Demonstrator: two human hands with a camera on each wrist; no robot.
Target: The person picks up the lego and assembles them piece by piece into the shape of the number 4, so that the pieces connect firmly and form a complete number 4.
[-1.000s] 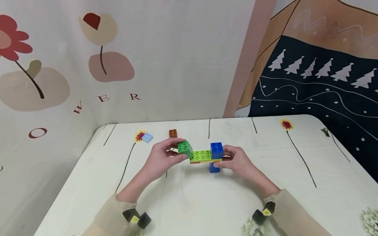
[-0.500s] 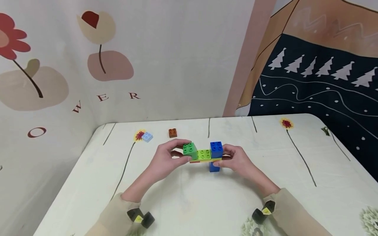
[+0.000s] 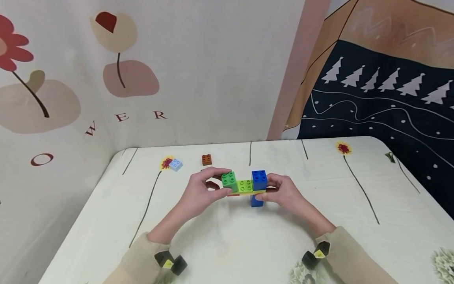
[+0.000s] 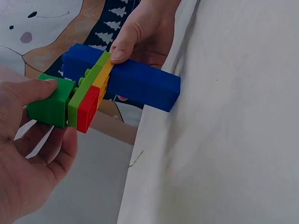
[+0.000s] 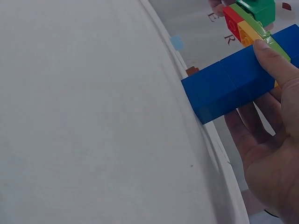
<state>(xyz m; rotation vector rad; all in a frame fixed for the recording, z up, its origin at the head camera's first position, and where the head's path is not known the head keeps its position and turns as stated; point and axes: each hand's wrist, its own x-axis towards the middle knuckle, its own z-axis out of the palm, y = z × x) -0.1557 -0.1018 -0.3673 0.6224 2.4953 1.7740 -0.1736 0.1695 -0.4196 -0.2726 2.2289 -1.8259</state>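
My left hand [image 3: 198, 193] pinches a green toy building brick [image 3: 229, 181] between thumb and fingers, over the left end of a lime-green piece [image 3: 245, 185]. In the left wrist view the green brick is slightly tilted, with a narrow gap to the lime studs. Red [image 4: 87, 112] and yellow [image 4: 103, 88] pieces lie flat against the lime piece's underside. A blue brick [image 3: 259, 180] sits on its right end, and stacked blue bricks [image 5: 229, 86] form a column below. My right hand [image 3: 286, 192] grips the assembly at this column, thumb at the yellow and lime layer.
Behind my left hand, a brown brick [image 3: 206, 159] and a light blue brick [image 3: 175, 164] lie on the table near its back edge. The table wears a white flower-print cloth [image 3: 227, 244]. A printed curtain [image 3: 213, 79] hangs behind it.
My left hand has moved the green brick rightward and slightly down, over the lime piece's left end, covering some of its studs. My right hand has stayed nearly still.
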